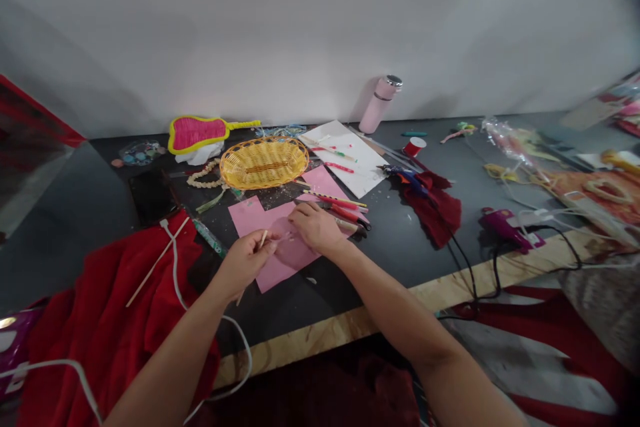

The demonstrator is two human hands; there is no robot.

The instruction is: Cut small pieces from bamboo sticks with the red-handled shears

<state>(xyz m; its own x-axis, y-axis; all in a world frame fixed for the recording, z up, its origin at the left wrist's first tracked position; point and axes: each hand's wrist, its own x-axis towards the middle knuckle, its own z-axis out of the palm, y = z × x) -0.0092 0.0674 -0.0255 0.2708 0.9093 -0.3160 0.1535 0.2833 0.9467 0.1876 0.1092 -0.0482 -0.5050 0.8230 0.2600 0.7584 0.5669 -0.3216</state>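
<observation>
A thin, pale wooden stick (263, 239) stood tilted in the left hand (246, 260), over the near left part of a flat pink paper sheet (280, 270) on the dark grey tabletop (385, 263). Its long axis ran from a lower end near the person, below the palm, up and slightly rightward to a short tip that showed above the thumb and pointed away toward the wall.

The left hand was closed around the stick, thumb against the curled fingers, its forearm reaching forward and rightward. The right hand (316, 223) lay palm down over the sheet, fingers bent and directed leftward, its forearm slanting in from the lower right; whether its fingertips gripped anything could not be told. The two hands were near each other but apart.

Just beyond them sat an oval yellow woven basket (237, 170), its long axis roughly crosswise. Rumpled bright red cloth (125, 287) lay beside the left forearm.
</observation>
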